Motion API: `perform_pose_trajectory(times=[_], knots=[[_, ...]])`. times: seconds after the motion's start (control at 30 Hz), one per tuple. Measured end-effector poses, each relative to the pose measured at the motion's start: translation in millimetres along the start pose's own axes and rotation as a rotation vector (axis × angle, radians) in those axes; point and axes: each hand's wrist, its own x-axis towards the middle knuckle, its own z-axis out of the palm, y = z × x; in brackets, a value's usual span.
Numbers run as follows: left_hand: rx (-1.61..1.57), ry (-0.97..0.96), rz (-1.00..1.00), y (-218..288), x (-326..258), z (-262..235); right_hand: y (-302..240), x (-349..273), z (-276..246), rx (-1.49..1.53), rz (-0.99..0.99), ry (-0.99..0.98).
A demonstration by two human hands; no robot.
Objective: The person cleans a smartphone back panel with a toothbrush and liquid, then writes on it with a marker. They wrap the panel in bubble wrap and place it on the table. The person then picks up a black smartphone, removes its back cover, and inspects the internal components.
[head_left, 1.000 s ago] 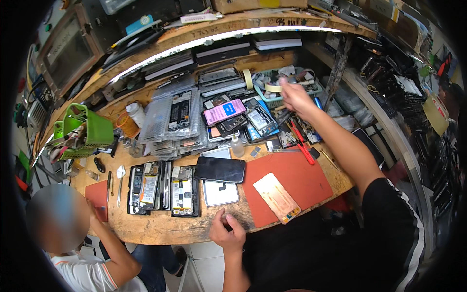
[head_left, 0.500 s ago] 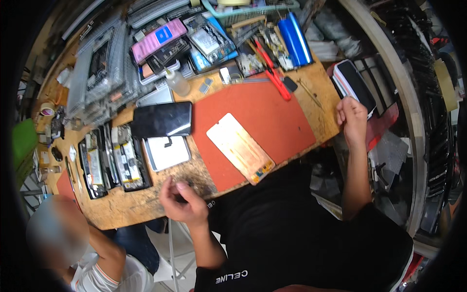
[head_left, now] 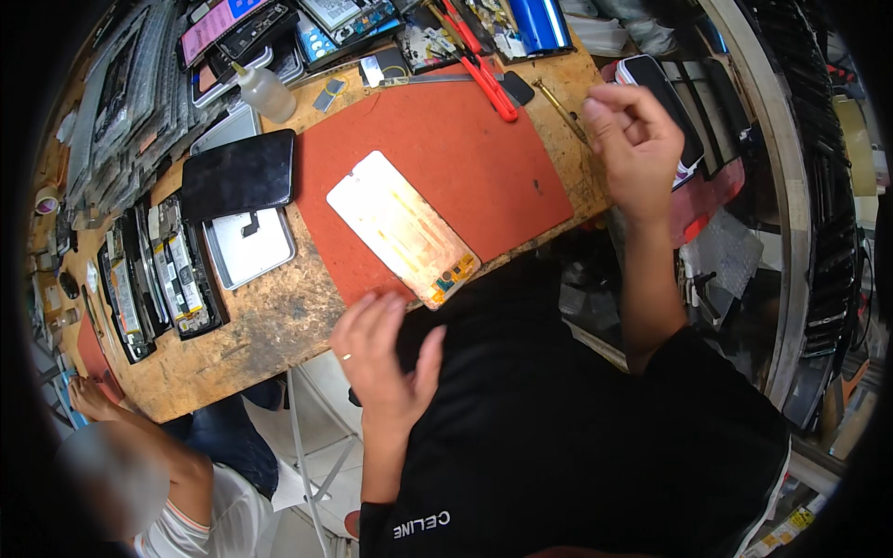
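Observation:
A phone screen panel (head_left: pixel 395 223) lies face down on the red-orange mat (head_left: pixel 502 177), its pale, coppery back showing and a gold flex circuit at the near end. My left hand (head_left: pixel 386 358) hovers by the panel's near end at the table edge, fingers spread, a ring on one of them. Nothing shows in it. To the right, my right hand (head_left: pixel 637 144) is raised beside a thin brass-coloured tool (head_left: pixel 561 110). Its fingers are curled, with thumb and forefinger tips close together. Whether something small sits between them I cannot make out.
Left of the mat, a black phone (head_left: pixel 240 175) overlaps a silver tray-like shell (head_left: pixel 251 246); opened phones (head_left: pixel 177 270) stand beyond. Red-handled pliers (head_left: pixel 488 88), a squeeze bottle (head_left: pixel 268 91) and a blue cylinder (head_left: pixel 539 26) are behind. Another person's arm (head_left: pixel 177 456) is at lower left.
My left hand has moved up to the panel's near end, its fingers spreading. My right hand has come inward and up from the stacked phones. The view has shifted, so the table appears higher and further left.

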Motion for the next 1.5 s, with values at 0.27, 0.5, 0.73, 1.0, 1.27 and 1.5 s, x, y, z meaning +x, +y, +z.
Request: perform_pose_trajectory(times=[0.27, 0.5, 0.73, 1.0, 1.27, 1.5], knots=[[0.111, 0.086, 0.258, -4.3, 47.2, -12.2, 0.5, -30.3, 10.2, 0.081, -0.095, -0.117], [0.173, 0.166, 0.325, -7.6, 65.2, -29.1, -3.9, -12.9, -7.8, -0.16, -0.393, 0.013], [0.146, 0.265, 0.323, -7.9, 60.0, -20.5, -16.7, -36.9, 6.3, -0.171, 0.109, -0.392], [0.084, 0.318, 0.253, -9.5, 47.2, -20.7, -17.4, -74.7, 81.7, 0.736, 0.732, -0.911], [-0.797, 0.371, -0.374, -9.0, 30.0, -25.6, -42.0, -70.7, 80.9, 0.589, 0.391, -0.789], [-1.076, 0.256, -0.55, 39.9, 47.6, 1.9, -53.5, -75.8, 83.4, 0.624, 0.309, -0.761]])
